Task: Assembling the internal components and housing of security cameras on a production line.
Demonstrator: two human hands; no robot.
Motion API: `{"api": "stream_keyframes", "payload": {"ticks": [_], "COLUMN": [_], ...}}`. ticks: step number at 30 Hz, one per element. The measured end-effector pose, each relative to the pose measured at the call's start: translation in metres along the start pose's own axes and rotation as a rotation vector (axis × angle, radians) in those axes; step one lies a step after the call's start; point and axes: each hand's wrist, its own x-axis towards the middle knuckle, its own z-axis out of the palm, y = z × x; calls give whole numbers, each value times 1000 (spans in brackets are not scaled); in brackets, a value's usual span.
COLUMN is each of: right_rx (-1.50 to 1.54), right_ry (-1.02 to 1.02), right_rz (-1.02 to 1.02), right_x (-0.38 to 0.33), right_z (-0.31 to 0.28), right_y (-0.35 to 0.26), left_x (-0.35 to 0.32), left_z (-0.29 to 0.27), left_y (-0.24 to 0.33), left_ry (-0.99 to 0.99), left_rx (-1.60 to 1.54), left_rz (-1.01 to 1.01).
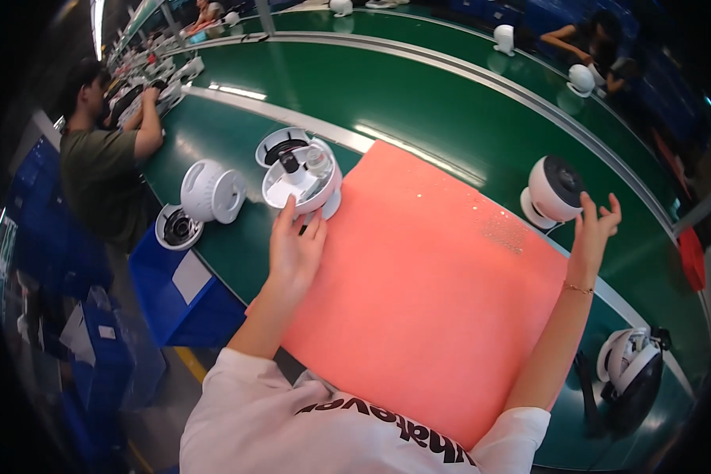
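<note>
An opened round white camera-like housing (326, 170) stands on the green bench at the left edge of the orange mat (419, 300). Its hinged-looking half shows a black inside, and small parts sit within its bowl. The fingers of my left hand (295, 257) are closed on its near lower edge. At the far right, a white rounded device with a black face (557, 189) stands on its base by the metal rail. My right hand (592, 237) is beside it, fingers spread, a fingertip at its edge.
Left of the mat are another white housing (205, 192) and a blue bin (182, 296). Small shiny screws (504, 231) lie on the mat. A partly opened unit (632, 363) sits at the right. Co-workers (103, 158) sit along the green conveyor (387, 83).
</note>
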Motion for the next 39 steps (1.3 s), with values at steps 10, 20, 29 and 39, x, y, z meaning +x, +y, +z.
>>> {"api": "stream_keyframes", "payload": {"ticks": [10,20,29,39], "right_rx": [-214,-371,-253,-76], "right_ry": [-183,-503,-347,-757], "right_rz": [-513,-804,-1210,-730], "right_x": [-41,-77,-106,-165], "right_z": [5,-15,-59,-81], "right_y": [-46,-6,10,-34], "left_x": [-3,-6,10,33], "left_z": [2,50,73,164], "left_y": [24,29,-8,-121], "left_ry": [-57,-477,-746,-1793], "left_rx": [471,546,549,1772], "left_rz": [108,-112,-390,-546]}}
